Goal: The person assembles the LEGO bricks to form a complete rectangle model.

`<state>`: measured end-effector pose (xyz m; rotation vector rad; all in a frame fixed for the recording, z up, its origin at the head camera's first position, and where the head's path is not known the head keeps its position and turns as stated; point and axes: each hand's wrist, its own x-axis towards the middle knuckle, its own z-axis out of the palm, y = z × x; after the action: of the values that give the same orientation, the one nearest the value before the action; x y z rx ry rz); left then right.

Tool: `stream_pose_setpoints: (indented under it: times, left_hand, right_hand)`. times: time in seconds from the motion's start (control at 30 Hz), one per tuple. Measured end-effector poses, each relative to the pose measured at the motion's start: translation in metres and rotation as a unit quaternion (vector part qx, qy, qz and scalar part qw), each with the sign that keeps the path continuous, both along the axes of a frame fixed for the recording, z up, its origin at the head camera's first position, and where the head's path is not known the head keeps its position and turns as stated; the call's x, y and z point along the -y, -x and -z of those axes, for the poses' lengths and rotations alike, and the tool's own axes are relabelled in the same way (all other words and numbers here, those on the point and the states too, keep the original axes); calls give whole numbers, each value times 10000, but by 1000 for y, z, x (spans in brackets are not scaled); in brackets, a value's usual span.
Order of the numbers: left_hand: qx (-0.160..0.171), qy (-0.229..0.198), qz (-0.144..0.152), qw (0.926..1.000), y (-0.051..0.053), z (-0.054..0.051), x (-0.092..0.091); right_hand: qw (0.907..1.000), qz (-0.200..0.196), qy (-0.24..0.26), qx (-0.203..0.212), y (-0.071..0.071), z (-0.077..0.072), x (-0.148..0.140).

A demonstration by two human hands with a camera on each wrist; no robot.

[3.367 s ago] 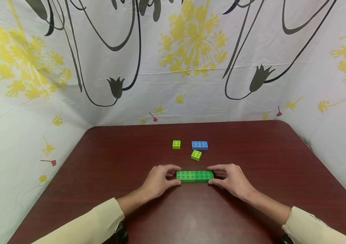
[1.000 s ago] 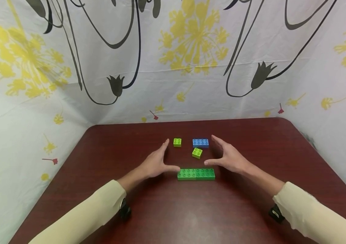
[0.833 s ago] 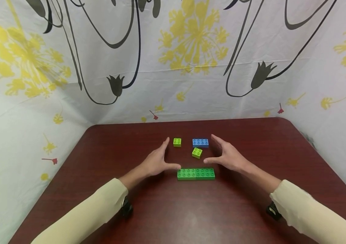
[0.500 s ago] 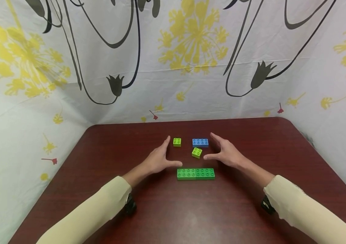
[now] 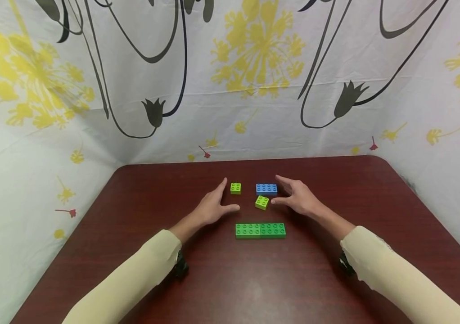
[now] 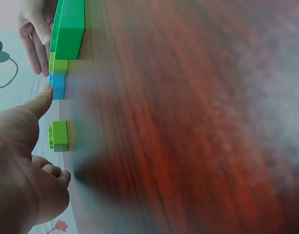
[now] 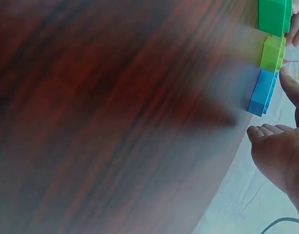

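Note:
My left hand (image 5: 212, 207) is spread beside a small lime-green toy brick (image 5: 235, 188), fingers and thumb apart and holding nothing. On the other side, my right hand (image 5: 299, 196) reaches close to a blue toy brick (image 5: 266, 189), its thumb near a second, turned lime-green brick (image 5: 261, 202). No contact shows between that hand and either brick. Nearer me, two green bricks (image 5: 260, 231) lie end to end as one long bar. The left wrist view shows my left hand (image 6: 23, 161) short of the lime-green brick (image 6: 60, 136); the right wrist view shows the blue brick (image 7: 263, 92) in front of my right fingers.
All the bricks rest on a dark red-brown wooden table (image 5: 254, 279) with rounded far corners. A white cloth (image 5: 197, 81) with printed yellow and grey flowers hangs behind and along both sides.
Both hands let go of the green bar and moved forward to the smaller bricks. In the last half second the right hand moved inward towards the blue brick; the left thumb drew farther from the bar.

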<state>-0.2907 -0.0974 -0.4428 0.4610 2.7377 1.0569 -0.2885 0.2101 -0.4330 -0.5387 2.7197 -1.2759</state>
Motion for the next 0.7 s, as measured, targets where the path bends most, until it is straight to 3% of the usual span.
stream_pose_setpoints:
  times: [0.7]
  left_hand:
    - [-604, -91, 76, 9981, 14, 8, -5]
  right_hand:
    - [9994, 298, 134, 147, 13, 1, 8]
